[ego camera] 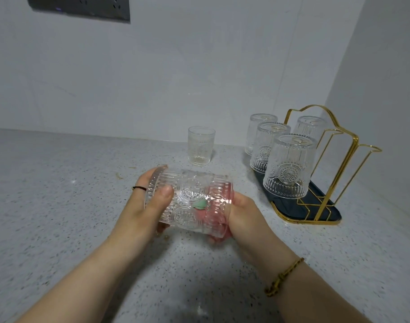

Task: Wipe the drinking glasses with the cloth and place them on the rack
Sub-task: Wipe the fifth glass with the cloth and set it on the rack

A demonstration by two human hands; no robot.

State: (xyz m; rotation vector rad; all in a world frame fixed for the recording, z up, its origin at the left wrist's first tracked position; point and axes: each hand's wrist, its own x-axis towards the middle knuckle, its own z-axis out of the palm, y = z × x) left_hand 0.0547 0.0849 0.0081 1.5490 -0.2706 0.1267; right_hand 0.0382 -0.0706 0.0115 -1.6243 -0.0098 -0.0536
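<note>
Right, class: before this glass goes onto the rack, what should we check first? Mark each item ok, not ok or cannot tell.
1. Left hand grips the held glass securely: ok.
2. Cloth taken out of the glass: not ok; the right hand holds it inside.
3. Glass fully wiped: cannot tell.
4. Rack has a free peg: ok.
5. Upright glass on the counter stands apart from the hands: ok.

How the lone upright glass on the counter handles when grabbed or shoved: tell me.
The lone glass is probably rigid and breakable, since it is clear patterned glass. Its ribbed, embossed wall likely gives fair grip. It stands taller than wide on the smooth counter, so a high shove may tip it and a low one slide it.
</note>
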